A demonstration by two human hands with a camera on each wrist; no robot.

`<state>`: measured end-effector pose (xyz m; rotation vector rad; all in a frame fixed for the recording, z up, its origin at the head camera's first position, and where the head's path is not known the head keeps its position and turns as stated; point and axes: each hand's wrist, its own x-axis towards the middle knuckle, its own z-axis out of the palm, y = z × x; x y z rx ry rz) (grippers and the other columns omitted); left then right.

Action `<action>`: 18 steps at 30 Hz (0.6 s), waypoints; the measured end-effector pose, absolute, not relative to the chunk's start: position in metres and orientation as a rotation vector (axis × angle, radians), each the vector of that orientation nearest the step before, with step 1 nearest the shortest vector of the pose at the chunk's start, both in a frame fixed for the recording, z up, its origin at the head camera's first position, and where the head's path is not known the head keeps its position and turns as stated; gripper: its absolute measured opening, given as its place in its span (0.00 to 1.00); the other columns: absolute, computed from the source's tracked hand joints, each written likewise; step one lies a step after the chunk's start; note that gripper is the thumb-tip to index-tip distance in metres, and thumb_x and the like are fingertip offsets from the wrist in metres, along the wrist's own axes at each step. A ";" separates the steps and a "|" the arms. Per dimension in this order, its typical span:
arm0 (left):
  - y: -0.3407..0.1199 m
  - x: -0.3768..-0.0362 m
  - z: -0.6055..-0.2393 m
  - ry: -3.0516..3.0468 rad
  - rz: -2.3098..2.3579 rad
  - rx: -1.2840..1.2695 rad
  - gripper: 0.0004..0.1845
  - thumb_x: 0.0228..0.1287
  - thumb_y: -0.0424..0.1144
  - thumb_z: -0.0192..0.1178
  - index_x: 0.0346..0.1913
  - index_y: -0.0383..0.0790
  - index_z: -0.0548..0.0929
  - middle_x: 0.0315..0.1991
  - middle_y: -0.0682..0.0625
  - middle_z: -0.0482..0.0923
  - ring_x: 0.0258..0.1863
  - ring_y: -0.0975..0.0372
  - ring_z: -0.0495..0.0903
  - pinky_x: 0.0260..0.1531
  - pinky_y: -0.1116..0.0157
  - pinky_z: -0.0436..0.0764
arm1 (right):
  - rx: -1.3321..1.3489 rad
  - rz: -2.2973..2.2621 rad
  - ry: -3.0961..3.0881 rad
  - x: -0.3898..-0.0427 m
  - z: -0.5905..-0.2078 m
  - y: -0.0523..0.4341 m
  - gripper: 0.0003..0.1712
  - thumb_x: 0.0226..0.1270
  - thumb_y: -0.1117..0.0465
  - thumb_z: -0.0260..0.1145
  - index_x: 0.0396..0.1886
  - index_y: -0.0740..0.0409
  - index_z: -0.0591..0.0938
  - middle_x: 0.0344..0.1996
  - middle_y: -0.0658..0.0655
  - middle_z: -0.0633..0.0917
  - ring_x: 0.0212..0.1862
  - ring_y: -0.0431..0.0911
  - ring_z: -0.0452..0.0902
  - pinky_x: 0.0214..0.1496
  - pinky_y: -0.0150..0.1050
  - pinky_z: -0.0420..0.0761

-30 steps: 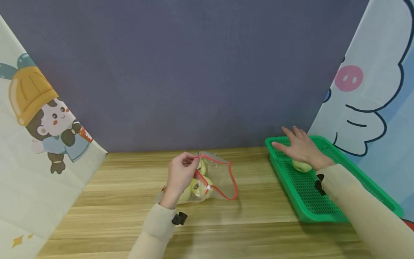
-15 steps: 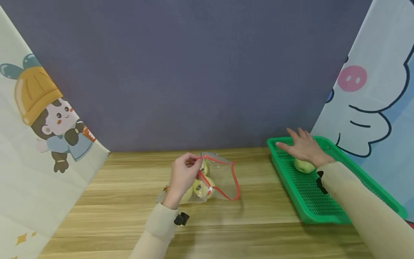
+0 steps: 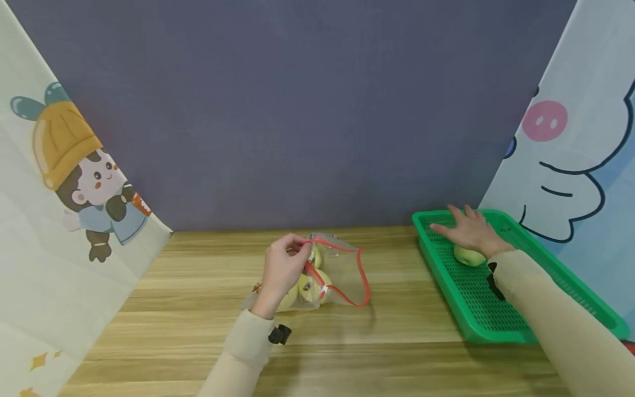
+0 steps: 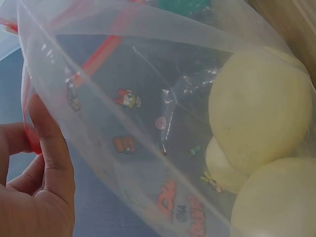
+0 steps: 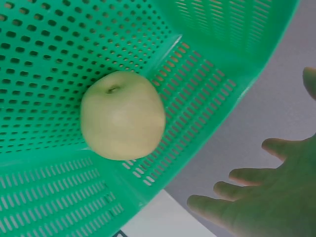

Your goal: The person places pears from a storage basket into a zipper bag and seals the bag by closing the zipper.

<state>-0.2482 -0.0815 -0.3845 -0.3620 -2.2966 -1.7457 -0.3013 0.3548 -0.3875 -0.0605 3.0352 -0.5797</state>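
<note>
My left hand [image 3: 283,270] pinches the red zip edge of a clear zip bag [image 3: 344,275] lying on the table. The bag's mouth gapes to the right. Inside it are several pale yellow apples [image 3: 308,288], partly behind my hand; the left wrist view shows the apples [image 4: 259,111] through the printed plastic. At the right, my right hand [image 3: 471,231] hovers over a green basket [image 3: 445,292] with its fingers spread. Just below that hand, one pale green apple [image 3: 468,256] sits in the basket. In the right wrist view, the apple [image 5: 123,116] and the fingers are apart.
The wooden table [image 3: 392,314] stretches between the bag and the basket. A dark grey panel [image 3: 317,121] rises at the back. Cartoon-printed sheets flank it, the left sheet [image 3: 35,264] and the right sheet [image 3: 570,212], the latter close behind the basket.
My right hand has sunk slightly toward the apple in the basket. The left hand keeps its pinch on the bag. The whole head view has shifted a little.
</note>
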 end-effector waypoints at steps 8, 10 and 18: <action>-0.081 -0.248 -0.384 -2.300 -1.762 -0.369 0.06 0.69 0.33 0.63 0.41 0.33 0.86 0.30 0.44 0.82 0.15 0.58 0.81 0.14 0.61 0.84 | -0.038 -0.600 2.991 -0.303 -0.402 0.369 0.59 0.75 0.29 0.47 0.79 0.74 0.43 0.71 0.88 0.39 0.69 0.87 0.31 0.63 0.85 0.43; -0.081 -0.248 -0.384 -2.302 -1.759 -0.372 0.06 0.70 0.34 0.63 0.41 0.34 0.86 0.31 0.44 0.82 0.16 0.57 0.81 0.14 0.61 0.84 | -0.028 -0.598 2.975 -0.304 -0.405 0.372 0.59 0.75 0.29 0.47 0.78 0.75 0.44 0.71 0.89 0.40 0.68 0.87 0.31 0.64 0.85 0.43; -0.081 -0.247 -0.383 -2.301 -1.763 -0.348 0.04 0.69 0.33 0.63 0.40 0.35 0.86 0.31 0.44 0.82 0.16 0.58 0.80 0.15 0.60 0.85 | -0.019 -0.589 2.917 -0.308 -0.421 0.383 0.59 0.76 0.30 0.48 0.77 0.78 0.45 0.70 0.90 0.41 0.69 0.86 0.33 0.66 0.83 0.42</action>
